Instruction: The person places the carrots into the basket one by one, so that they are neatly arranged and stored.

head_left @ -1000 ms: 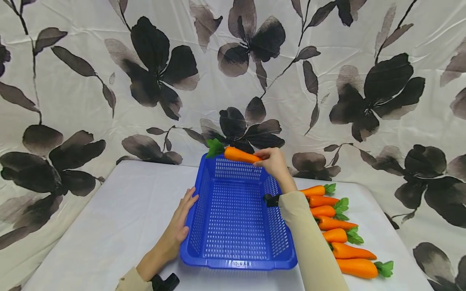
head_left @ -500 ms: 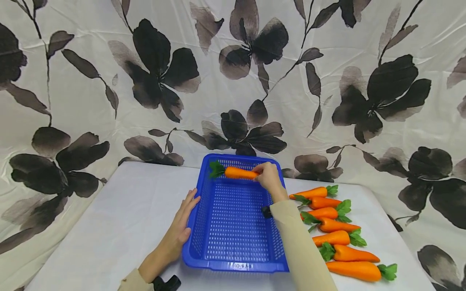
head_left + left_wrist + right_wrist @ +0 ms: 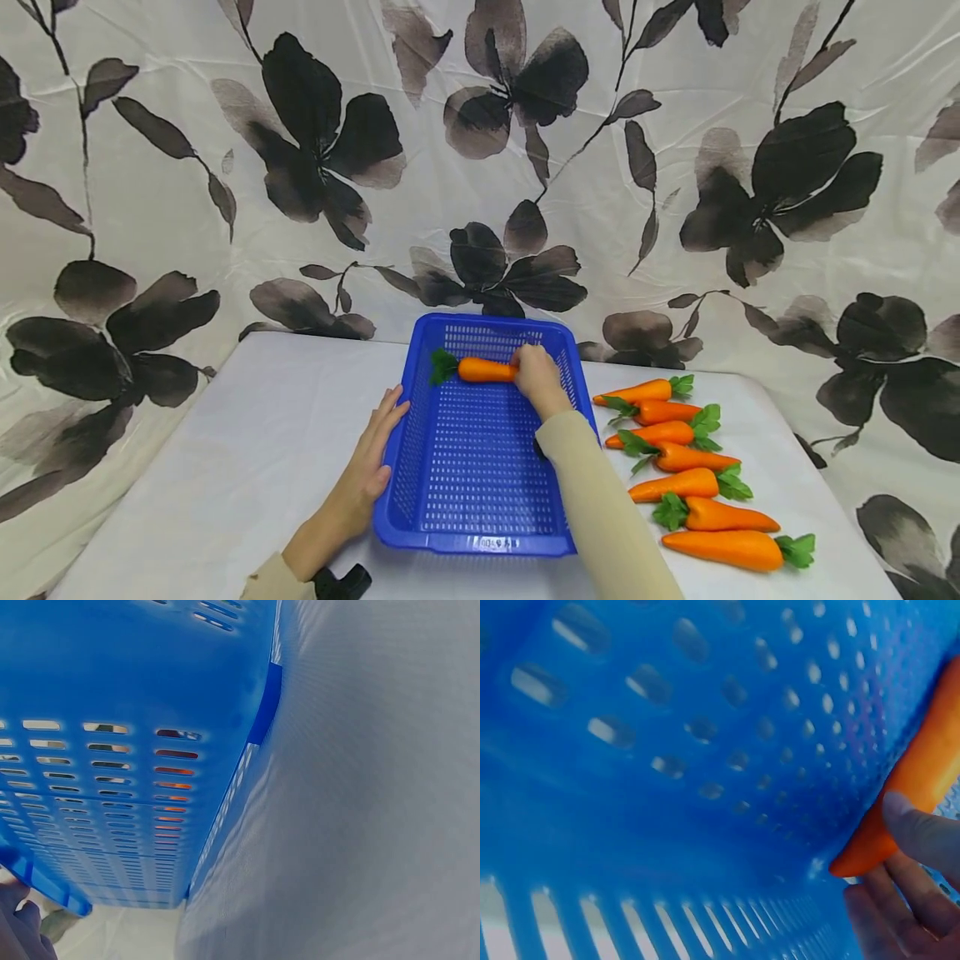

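Observation:
A blue plastic basket (image 3: 491, 475) with slotted walls stands on the white table. Inside its far end lies an orange carrot (image 3: 486, 370) with green leaves pointing left. My right hand (image 3: 538, 379) pinches the carrot by its tapered right end; the right wrist view shows the thumb on top of the carrot (image 3: 926, 761) and the fingers beneath, close to the basket wall (image 3: 630, 810). My left hand (image 3: 367, 458) rests along the outside of the basket's left rim, fingers straight. Through the slots in the left wrist view, a bit of orange shows behind the basket wall (image 3: 112, 769).
Several more carrots (image 3: 678, 483) lie in a column on the table right of the basket, their leaves alternating sides. The white tabletop (image 3: 247, 442) extends to the left. A floral cloth (image 3: 322, 150) hangs behind the table.
My right hand has lowered the carrot from above the basket's far rim down into the basket, slightly toward me. The left hand has stayed at the left rim.

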Demonstrator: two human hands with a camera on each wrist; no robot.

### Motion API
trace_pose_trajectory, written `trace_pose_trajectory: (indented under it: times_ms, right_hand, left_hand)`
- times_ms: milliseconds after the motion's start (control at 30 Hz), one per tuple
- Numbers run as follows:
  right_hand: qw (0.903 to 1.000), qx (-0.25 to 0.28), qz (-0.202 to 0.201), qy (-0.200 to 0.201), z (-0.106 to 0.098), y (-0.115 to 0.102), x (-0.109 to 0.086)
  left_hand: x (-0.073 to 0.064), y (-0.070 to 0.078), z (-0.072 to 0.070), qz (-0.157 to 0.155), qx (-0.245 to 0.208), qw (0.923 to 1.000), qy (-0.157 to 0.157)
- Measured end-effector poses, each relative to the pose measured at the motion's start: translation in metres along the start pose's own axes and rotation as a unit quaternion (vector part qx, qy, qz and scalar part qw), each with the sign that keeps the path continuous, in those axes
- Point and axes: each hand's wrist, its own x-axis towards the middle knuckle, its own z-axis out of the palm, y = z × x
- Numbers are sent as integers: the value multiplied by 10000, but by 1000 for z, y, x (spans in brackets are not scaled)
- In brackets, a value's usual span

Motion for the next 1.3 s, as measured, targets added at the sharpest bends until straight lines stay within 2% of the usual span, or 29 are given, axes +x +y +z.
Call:
trace_pose_trajectory:
  times_ms: [167, 367, 533, 667, 900, 1300]
  right_hand:
    - [9995, -250, 103, 182, 3, 2, -1]
    - [9982, -182, 264, 497, 2, 0, -2]
    - [9988, -153, 260, 390, 2, -1, -2]
    - [9980, -204, 371, 460, 1, -1, 0]
    - [9982, -69, 466, 361, 0, -2, 1]
    - [9977, 199, 529, 372, -4, -3, -1]
  left_hand:
    - [-1, -1, 0, -85, -41, 9999, -34]
    - [-1, -2, -1, -125, 2, 9999, -43]
    - [-2, -1, -3, -150, -78, 9999, -28]
    - [0, -1, -2, -98, -116, 9999, -74]
    - [-2, -2, -1, -281, -116, 9995, -74]
    - [0, -1, 1, -184, -262, 9995, 11]
